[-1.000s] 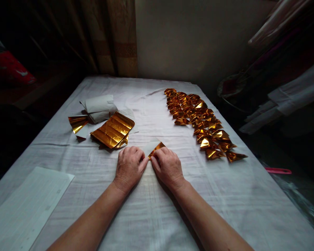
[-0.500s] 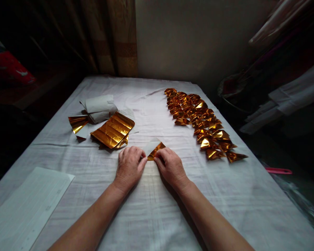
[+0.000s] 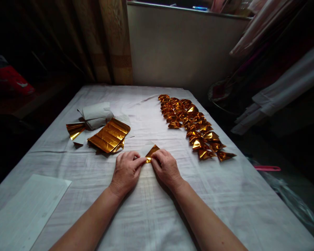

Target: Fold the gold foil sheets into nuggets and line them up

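A small sheet of gold foil paper (image 3: 152, 150), white on its reverse, lies at the middle of the table with its near edge folded. My left hand (image 3: 127, 170) pinches the left end of that fold between thumb and fingers. At the right end my right hand (image 3: 166, 168) pinches the same sheet, its fingertips close to those of the left. Beyond my left hand is a stack of creased gold foil sheets (image 3: 110, 135). Rows of folded gold foil pieces (image 3: 188, 118) stand to the right of my hands.
Curled white-backed papers (image 3: 96, 111) lie behind the stack. A pale printed sheet (image 3: 28, 209) rests at the left front of the cloth-covered table (image 3: 146, 216). Past the right edge are a pink handle (image 3: 267, 168) and clear plastic (image 3: 295, 205). A curtain (image 3: 107, 42) hangs behind.
The camera view has tilted up, bringing a ledge at the top into sight. Both hands stay on the foil sheet; its near edge is folded a little further, with a bright gold strip between my fingertips.
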Motion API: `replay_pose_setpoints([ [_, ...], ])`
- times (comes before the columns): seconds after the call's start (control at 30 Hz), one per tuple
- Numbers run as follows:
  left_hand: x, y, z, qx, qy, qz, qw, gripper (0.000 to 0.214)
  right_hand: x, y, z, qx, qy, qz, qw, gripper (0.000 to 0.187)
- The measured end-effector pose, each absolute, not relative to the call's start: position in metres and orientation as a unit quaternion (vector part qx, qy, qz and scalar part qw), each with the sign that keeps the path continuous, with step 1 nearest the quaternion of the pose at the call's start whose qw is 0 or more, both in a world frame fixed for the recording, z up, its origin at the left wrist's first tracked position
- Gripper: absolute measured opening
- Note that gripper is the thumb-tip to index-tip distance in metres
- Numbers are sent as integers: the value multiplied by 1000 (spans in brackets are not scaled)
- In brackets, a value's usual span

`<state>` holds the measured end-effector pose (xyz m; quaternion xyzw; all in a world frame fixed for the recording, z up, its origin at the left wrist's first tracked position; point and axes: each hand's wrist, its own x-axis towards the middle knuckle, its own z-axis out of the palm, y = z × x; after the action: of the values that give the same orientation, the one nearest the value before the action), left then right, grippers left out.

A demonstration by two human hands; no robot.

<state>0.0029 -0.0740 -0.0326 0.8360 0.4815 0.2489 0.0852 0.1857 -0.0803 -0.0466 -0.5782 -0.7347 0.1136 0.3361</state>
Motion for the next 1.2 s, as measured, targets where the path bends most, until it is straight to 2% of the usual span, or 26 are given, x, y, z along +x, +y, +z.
replay_pose_setpoints([
  [0.1,4,-76,-30,845,469,249,63,19,193,-78,-44,-610,-710,84,342,10],
  [0.2,5,-76,-29,856,447,254,54,15,201,-74,-41,-645,-695,76,309,16],
  [0.3,5,-73,-28,862,434,255,56,12,206,-72,-40,-646,-700,88,291,24],
  [0.57,2,-71,-24,865,438,243,28,14,207,-76,-40,-636,-690,152,311,44],
  [0.67,2,-71,-24,861,448,238,11,13,208,-77,-41,-622,-690,175,325,44],
  [0.87,0,-72,-28,866,451,215,-20,12,208,-78,-44,-579,-714,177,351,31],
  [0.97,-3,-72,-32,872,442,207,-30,14,206,-78,-46,-558,-731,159,359,35],
  [1.1,-5,-71,-35,878,428,212,-23,19,206,-77,-48,-545,-760,133,327,45],
  [1.2,-4,-71,-33,882,423,210,-20,20,206,-76,-48,-542,-779,102,299,39],
])
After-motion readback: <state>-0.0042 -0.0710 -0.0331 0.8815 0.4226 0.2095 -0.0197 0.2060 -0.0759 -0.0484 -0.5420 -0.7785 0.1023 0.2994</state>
